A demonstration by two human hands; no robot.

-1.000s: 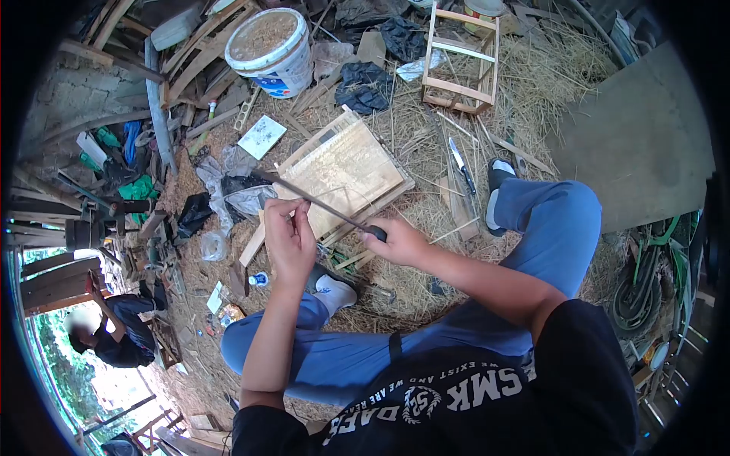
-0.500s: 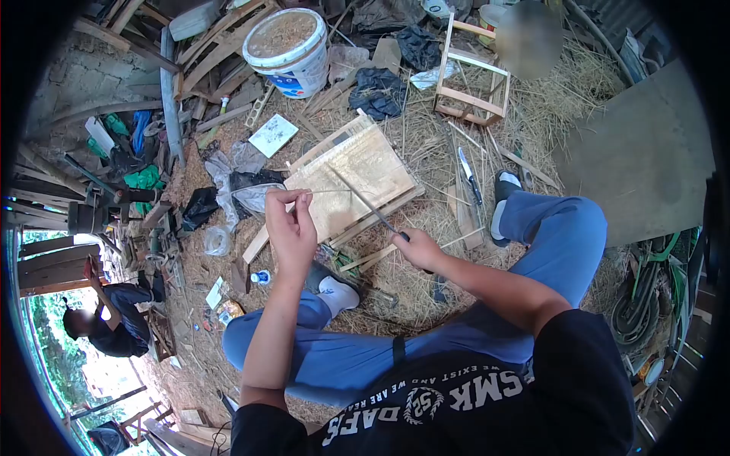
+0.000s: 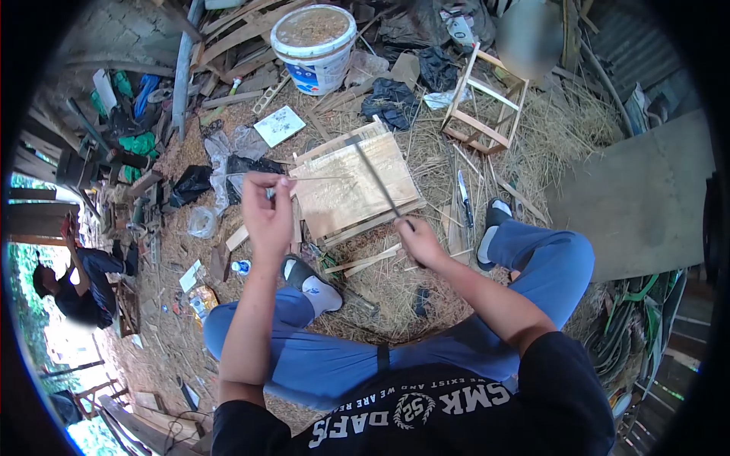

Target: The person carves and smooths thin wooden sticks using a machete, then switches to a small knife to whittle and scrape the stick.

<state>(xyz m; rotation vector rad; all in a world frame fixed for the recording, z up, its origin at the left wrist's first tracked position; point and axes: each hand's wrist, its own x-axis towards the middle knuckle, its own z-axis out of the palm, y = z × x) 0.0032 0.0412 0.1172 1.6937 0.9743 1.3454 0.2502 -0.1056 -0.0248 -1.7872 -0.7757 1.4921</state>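
Note:
My left hand point(image 3: 266, 209) is closed in a pinch on one end of a thin wooden stick point(image 3: 323, 178), which points right across the board. In my right hand point(image 3: 422, 243) is the dark handle of a long-bladed knife point(image 3: 374, 176), fingers wrapped round it. The grey blade slants up and left over the wooden board point(image 3: 327, 209), a little past the free tip of the stick. Blade and stick look apart, though I cannot tell how high either is above the board. Below both hands, the pale board lies on the straw-covered ground between my feet.
A second knife point(image 3: 464, 199) lies right of the board. Beyond are a small wooden frame point(image 3: 487, 87), a white bucket point(image 3: 313, 49), black plastic bags point(image 3: 389, 104) and a white tile point(image 3: 279, 126). A metal sheet point(image 3: 631, 197) is at right; another person point(image 3: 87, 285) sits far left.
The knife blade has swung away from the stick and now points more steeply upward. My left hand has moved left with the stick. The whole view has shifted slightly.

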